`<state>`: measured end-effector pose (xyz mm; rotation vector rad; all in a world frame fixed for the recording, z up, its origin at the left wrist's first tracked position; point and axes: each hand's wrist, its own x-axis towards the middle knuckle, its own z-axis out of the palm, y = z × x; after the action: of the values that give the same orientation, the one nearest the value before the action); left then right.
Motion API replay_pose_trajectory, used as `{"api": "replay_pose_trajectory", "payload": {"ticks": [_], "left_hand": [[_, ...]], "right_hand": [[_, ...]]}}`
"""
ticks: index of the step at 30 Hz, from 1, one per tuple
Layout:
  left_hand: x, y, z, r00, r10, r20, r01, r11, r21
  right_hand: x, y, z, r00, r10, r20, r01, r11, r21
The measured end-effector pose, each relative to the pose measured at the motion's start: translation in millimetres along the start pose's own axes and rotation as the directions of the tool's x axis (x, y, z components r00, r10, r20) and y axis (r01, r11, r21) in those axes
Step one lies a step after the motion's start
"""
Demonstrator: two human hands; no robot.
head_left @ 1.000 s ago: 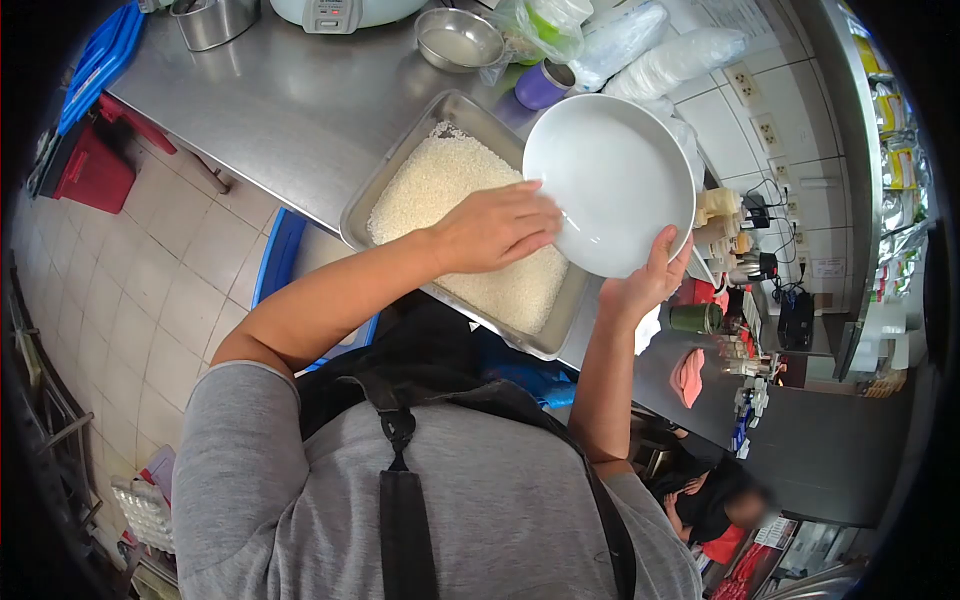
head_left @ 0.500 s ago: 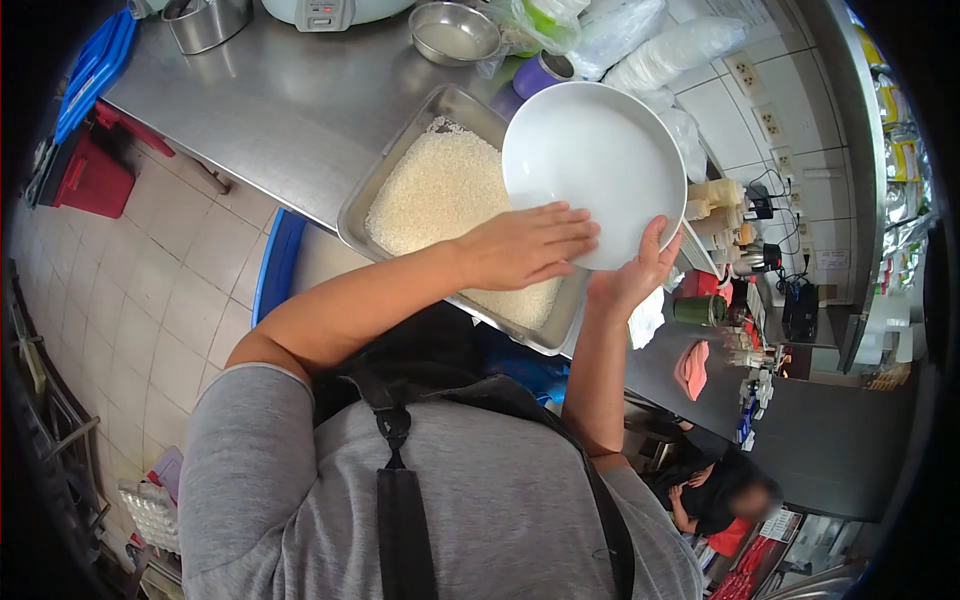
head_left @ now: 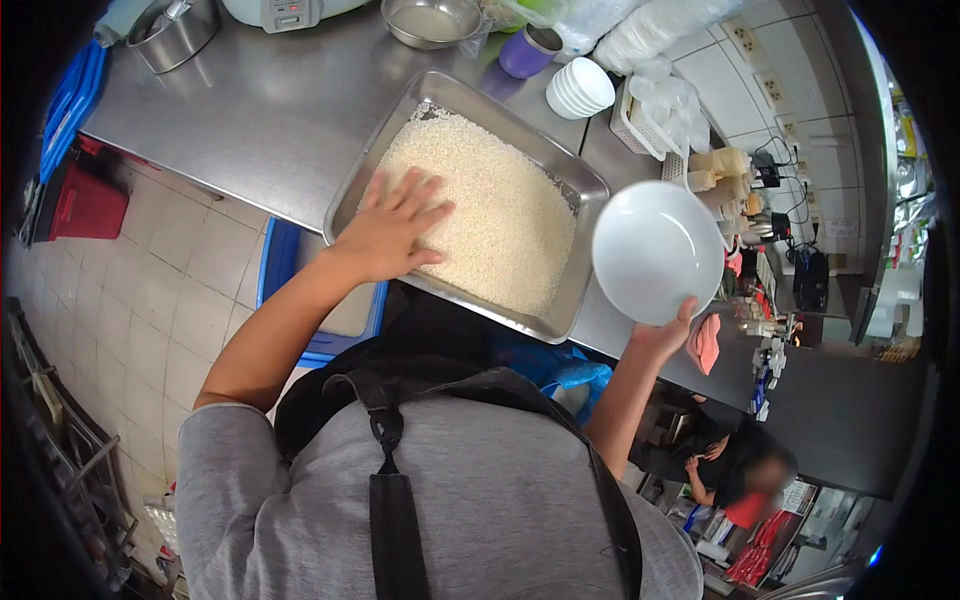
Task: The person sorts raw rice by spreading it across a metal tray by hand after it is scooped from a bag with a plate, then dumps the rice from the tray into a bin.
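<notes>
My left hand [head_left: 392,232] is over the near left side of the metal tray [head_left: 590,290], fingers spread at the rice [head_left: 480,210]. The fingertips appear to touch the grains. The rice forms a broad pale layer across most of the tray, with thin patches at the far left corner and right side. Off the tray's right end, my right hand [head_left: 668,335] grips a white bowl [head_left: 650,255] by its near rim, thumb over the edge. The bowl is tipped so its inside faces me, and no rice shows in it.
Behind the tray stand a steel bowl [head_left: 432,22], a purple cup [head_left: 528,52] and stacked white bowls [head_left: 580,88]. A white basket [head_left: 640,125] is at the back right. Below the counter edge is a blue-rimmed container [head_left: 375,310]. Another person [head_left: 735,460] is at the lower right.
My left hand has moved left from beside the bowl to the rice, its fingers spreading. My right hand has carried the white bowl right and toward me, off the tray.
</notes>
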<state>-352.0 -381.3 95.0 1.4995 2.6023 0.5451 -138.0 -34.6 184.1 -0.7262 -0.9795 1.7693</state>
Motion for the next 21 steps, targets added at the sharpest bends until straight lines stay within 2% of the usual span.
{"api": "replay_pose_trajectory", "payload": {"ticks": [1,3,9,12,15,16,19,20,21], "left_hand": [[-2,-3,1,0.995,-0.074,0.065,0.075,0.997,-0.019],[0,-6,-5,0.982,-0.085,0.168,0.09,0.996,-0.022],[4,-20,-14,0.953,-0.096,0.288,0.108,0.994,-0.024],[4,-31,-19,0.94,-0.112,0.321,0.121,0.993,-0.007],[1,-40,-25,0.926,-0.149,0.346,0.158,0.987,0.003],[-3,-44,-27,0.926,-0.161,0.341,0.169,0.986,0.007],[-11,-54,-30,0.923,-0.201,0.329,0.2,0.979,0.037],[-12,-56,-31,0.918,-0.219,0.331,0.214,0.976,0.051],[-13,-58,-31,0.913,-0.236,0.333,0.227,0.972,0.065]], "right_hand": [[3,-2,-18,0.998,0.008,-0.069,-0.009,1.0,-0.01],[3,-4,-51,0.978,0.02,-0.209,-0.025,0.999,-0.022],[-33,2,-114,0.94,0.205,-0.273,-0.212,0.977,0.002],[-38,25,-140,0.92,0.306,-0.246,-0.281,0.951,0.132],[-29,56,-159,0.895,0.344,-0.284,-0.327,0.939,0.105],[-36,52,-139,0.881,0.334,-0.334,-0.351,0.936,0.01],[-26,55,-151,0.952,0.183,-0.243,-0.242,0.94,-0.241],[-23,54,-146,0.942,0.076,-0.328,-0.183,0.933,-0.309],[-16,51,-143,0.96,-0.056,-0.274,-0.081,0.883,-0.462]]}}
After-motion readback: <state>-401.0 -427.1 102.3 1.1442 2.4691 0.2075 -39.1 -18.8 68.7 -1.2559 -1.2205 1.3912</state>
